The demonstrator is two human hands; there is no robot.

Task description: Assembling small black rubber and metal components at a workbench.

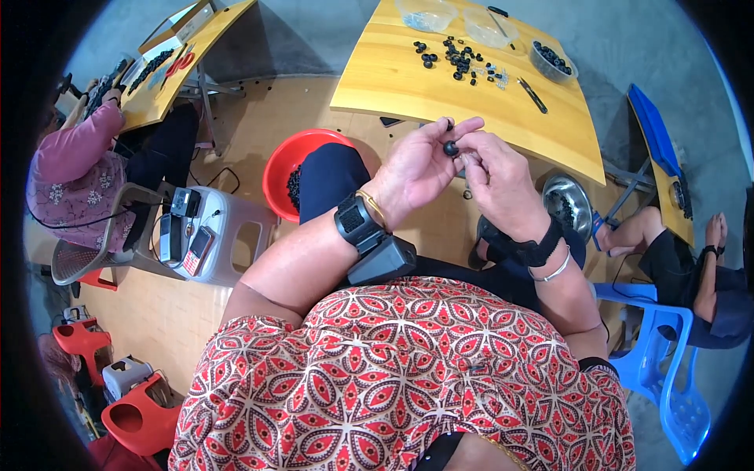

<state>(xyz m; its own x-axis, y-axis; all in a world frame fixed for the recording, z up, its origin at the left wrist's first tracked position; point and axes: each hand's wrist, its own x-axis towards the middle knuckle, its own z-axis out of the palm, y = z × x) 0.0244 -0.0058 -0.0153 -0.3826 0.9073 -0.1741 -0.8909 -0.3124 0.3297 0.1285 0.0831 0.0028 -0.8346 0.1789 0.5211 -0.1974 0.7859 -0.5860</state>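
Note:
My hands meet just off the near edge of the yellow wooden table point(459, 110). A small round black part point(450, 147) sits between them. My left hand point(415, 166) is palm up with its fingers curled around the part. A second dark bit point(450, 124) shows at its fingertips. My right hand point(499, 174) pinches at the round part from the other side, and its fingertips partly cover it. Beyond them, several loose black parts point(458, 59) lie scattered on the tabletop near small pale pieces point(496, 76).
A dark slim tool point(532, 95) and a clear bowl of black parts point(554, 61) are on the table. Below stand a red basin point(276, 169) and a steel bowl point(583, 206). A white stool point(228, 228) is at left; co-workers sit on both sides, one near a blue chair point(652, 345).

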